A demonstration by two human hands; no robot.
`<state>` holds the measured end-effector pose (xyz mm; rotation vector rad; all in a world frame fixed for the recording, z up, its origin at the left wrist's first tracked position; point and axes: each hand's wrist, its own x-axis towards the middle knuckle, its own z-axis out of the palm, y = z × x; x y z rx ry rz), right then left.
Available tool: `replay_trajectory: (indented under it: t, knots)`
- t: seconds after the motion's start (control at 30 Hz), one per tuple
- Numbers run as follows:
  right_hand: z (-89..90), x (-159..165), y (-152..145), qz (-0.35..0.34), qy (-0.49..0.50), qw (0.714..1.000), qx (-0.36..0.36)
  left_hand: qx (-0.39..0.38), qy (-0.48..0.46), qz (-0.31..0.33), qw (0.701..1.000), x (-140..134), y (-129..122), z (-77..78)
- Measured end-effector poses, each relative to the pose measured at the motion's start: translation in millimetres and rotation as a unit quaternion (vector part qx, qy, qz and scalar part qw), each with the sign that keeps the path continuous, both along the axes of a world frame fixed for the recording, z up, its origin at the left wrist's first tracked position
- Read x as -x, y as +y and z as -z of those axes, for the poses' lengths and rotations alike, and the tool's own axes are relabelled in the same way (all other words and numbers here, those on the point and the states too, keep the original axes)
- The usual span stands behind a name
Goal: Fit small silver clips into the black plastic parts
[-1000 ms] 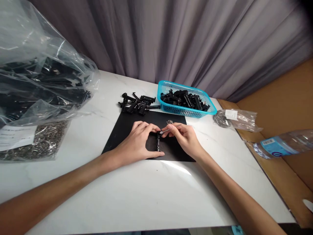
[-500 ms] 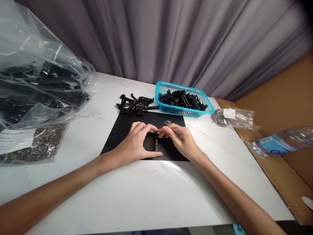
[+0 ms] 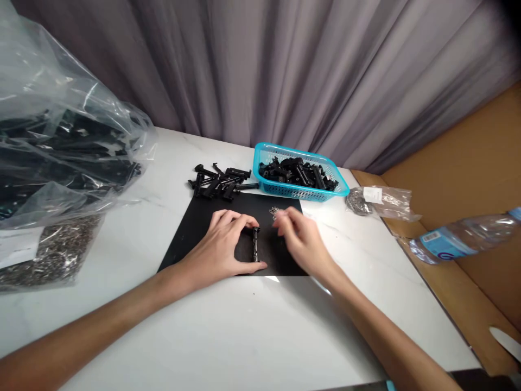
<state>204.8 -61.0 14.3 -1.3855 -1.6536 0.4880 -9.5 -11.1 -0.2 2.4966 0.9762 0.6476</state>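
No words or numbers can be read. The clear plastic bottle [image 3: 490, 228] carries a blue label [image 3: 450, 247] with a barcode [image 3: 432, 236] and a dark looped mark [image 3: 446, 255]; the large bag of metal pieces [image 3: 67, 252] bears a white label [image 3: 18, 247], the small bag [image 3: 396, 205] a smaller white label [image 3: 373, 194], both illegible.

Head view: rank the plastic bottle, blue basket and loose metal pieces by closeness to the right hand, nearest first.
1. Loose metal pieces: by the right hand, on the black mat.
2. Blue basket: beyond the hand.
3. Plastic bottle: farther right.
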Motion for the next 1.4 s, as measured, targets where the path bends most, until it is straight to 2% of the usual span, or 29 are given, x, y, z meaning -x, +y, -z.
replay_trajectory:
  t: [0.1, 0.2, 0.3, 0.37, 0.47, 0.6, 0.7, 0.87, 0.97, 1.13, 1.23, 1.4]
  knots:
    - [5.1, 22.0, -10.9, -0.016, -0.074, 0.996, 0.041, -0.04, -0.009, -0.015, 0.999, 0.4, -0.2, 2.2]
    - [10.5, 38.3, -15.4, 0.001, -0.061, 0.997, 0.054, -0.085, -0.013, -0.018, 0.996, 0.5, 0.6, 4.4]
    - [13.2, 34.3, -9.1, 0.025, -0.045, 0.998, 0.024, -0.118, -0.013, -0.02, 0.993, 1.6, 5.2, 2.3]
    - [12.0, 19.2, -0.7, 0.056, -0.037, 0.998, -0.018, -0.129, -0.008, -0.038, 0.991, 4.3, 11.7, -1.3]
    - [5.7, -15.7, 14.4, 0.15, -0.042, 0.982, -0.109, -0.149, 0.02, -0.069, 0.986, 11.8, 25.2, -5.6]
    - [-7.1, -67.5, 38.7, 0.302, -0.106, 0.921, -0.223, -0.155, 0.053, -0.097, 0.982, 21.5, 39.3, -4.4]
    - [-15.3, -98.6, 61.3, 0.358, -0.176, 0.891, -0.216, -0.145, 0.059, -0.117, 0.981, 23.5, 42.7, -1.3]
    - [-18.4, -120.8, 86.1, 0.336, -0.23, 0.9, -0.157, -0.139, 0.078, -0.123, 0.98, 22.4, 43.5, 3.0]
    - [-12.9, -117.3, 81.5, 0.324, -0.234, 0.902, -0.163, -0.138, 0.068, -0.13, 0.979, 22.5, 44.4, 5.0]
    - [-2.8, -104.8, 66.3, 0.26, -0.256, 0.92, -0.146, -0.141, 0.053, -0.122, 0.981, 22.2, 45.2, 5.2]
    - [-2.6, -105.9, 67.9, 0.248, -0.222, 0.935, -0.123, -0.143, 0.049, -0.122, 0.981, 22.1, 45.5, 5.1]
    - [-8.1, -117.3, 80.3, 0.244, -0.104, 0.957, -0.118, -0.15, 0.054, -0.122, 0.98, 23.7, 46.4, 6.6]
